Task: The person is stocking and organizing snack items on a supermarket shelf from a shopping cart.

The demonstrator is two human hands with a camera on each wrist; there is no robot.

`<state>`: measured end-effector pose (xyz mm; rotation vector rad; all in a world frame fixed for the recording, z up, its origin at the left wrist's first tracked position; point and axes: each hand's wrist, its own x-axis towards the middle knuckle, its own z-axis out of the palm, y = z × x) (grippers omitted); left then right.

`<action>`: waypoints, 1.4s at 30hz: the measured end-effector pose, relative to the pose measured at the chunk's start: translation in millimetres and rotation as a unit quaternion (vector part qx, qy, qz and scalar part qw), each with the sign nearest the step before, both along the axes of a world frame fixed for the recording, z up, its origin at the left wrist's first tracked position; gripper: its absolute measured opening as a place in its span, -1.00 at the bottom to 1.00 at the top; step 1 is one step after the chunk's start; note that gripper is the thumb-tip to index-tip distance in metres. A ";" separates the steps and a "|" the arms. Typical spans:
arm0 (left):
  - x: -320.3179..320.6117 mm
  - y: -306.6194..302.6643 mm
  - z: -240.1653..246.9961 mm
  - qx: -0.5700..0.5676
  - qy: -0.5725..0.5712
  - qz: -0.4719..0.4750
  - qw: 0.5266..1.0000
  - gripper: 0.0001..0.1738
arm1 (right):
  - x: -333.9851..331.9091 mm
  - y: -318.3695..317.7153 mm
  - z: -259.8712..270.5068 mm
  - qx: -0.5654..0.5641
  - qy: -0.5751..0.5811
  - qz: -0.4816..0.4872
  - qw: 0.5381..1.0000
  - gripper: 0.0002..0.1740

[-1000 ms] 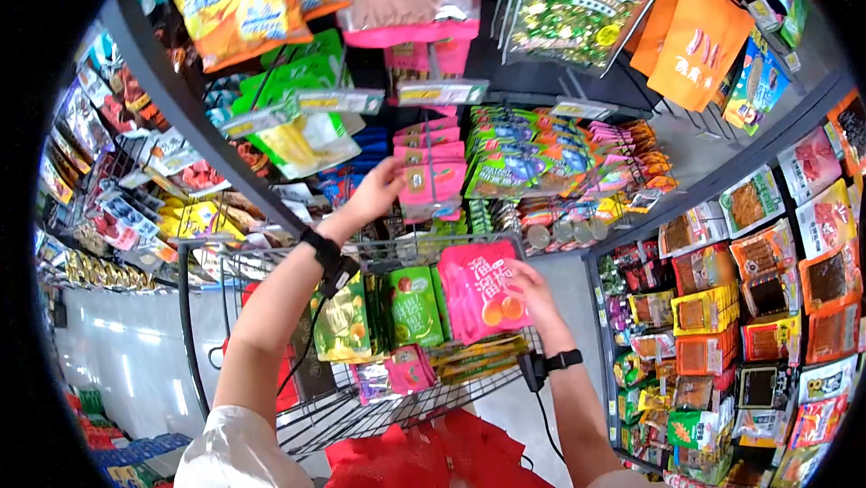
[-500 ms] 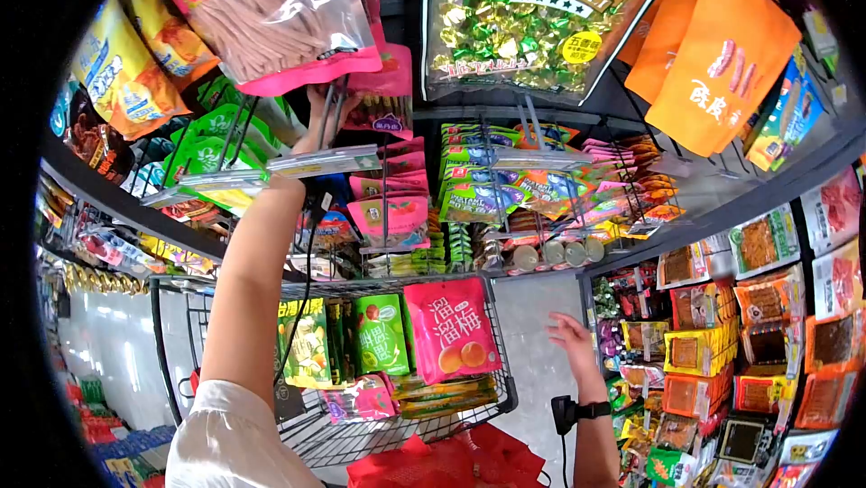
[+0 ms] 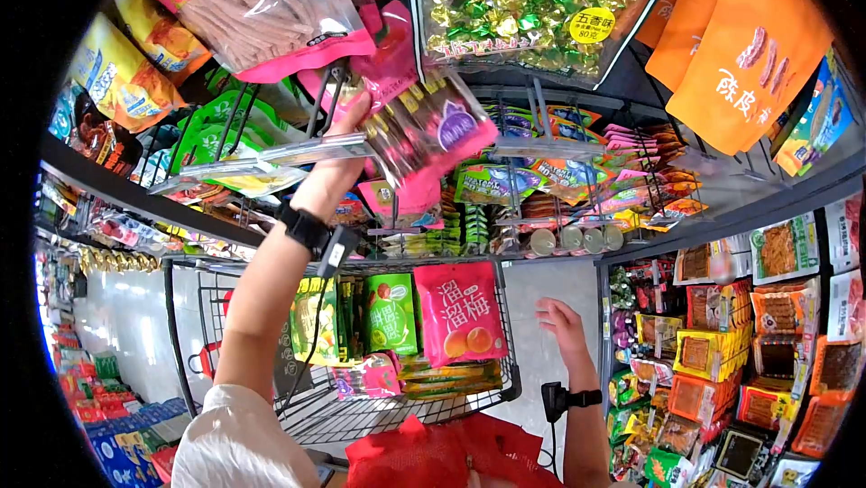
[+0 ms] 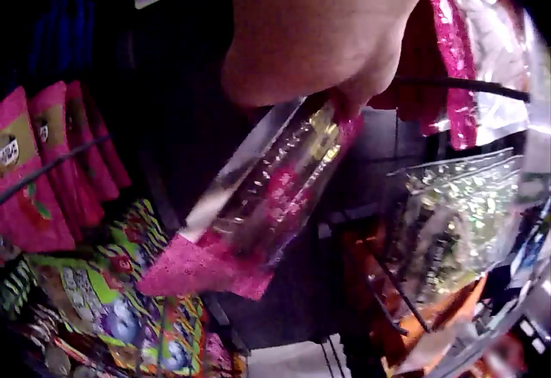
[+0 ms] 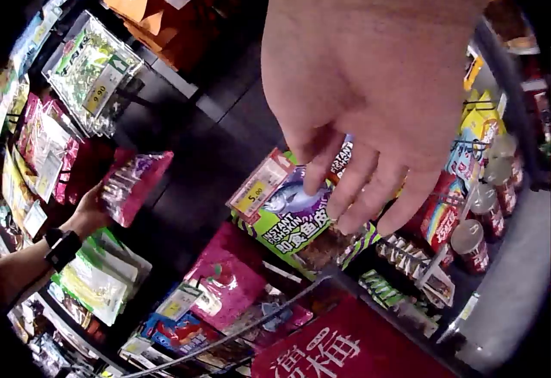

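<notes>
My left hand [image 3: 345, 152] reaches in among the hanging shelf goods and grips a pink snack bag [image 3: 431, 127] by one end. Through the bag's clear window, dark sticks show beside a purple label. In the left wrist view the bag [image 4: 258, 201] slants down from my fingers. My right hand [image 3: 566, 330] hangs with loose fingers beside the cart and holds nothing. Near it stands a pink bag with white characters and orange fruit [image 3: 462, 317], inside the wire shopping cart [image 3: 514, 344]. Green pouches [image 3: 390, 312] stand beside that bag.
Large bags of pink sticks [image 3: 271, 14] and gold-green wrapped candies [image 3: 523, 23] hang overhead, with orange bags [image 3: 735, 55] at the right. Price-tag rails [image 3: 298, 152] jut out below them. Packed snack racks [image 3: 713, 353] line the right side.
My right hand has left the pink bag in the cart and moved right. My left hand went from the small pink packs up behind the rails and now brings out the snack bag.
</notes>
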<state>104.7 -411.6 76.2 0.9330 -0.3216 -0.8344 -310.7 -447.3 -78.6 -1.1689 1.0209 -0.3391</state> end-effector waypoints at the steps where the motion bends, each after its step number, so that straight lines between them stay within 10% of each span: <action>1: -4.4 9.3 -3.6 -0.025 0.015 -0.011 1.000 -0.68 | 1.1 0.8 2.0 -0.001 -0.001 0.001 1.000 -0.67; 19: -108.8 144.7 9.2 0.000 0.006 -0.082 0.997 -0.65 | 18.4 88.5 52.0 -0.015 -0.048 0.019 0.999 -0.64; 24: -153.4 192.4 2.3 0.005 0.099 -0.107 0.989 -0.68 | 37.9 147.3 88.5 0.061 -0.278 0.144 0.948 -0.56; 33: -162.0 331.3 -15.0 -0.043 0.230 -0.172 0.957 -0.71 | 73.2 237.0 116.1 0.027 -0.287 -0.165 0.943 -0.73; 42: -121.9 456.8 -5.7 0.180 -0.124 -0.195 0.956 -0.76 | 61.9 321.2 129.4 -0.159 -0.193 -0.039 0.968 -0.86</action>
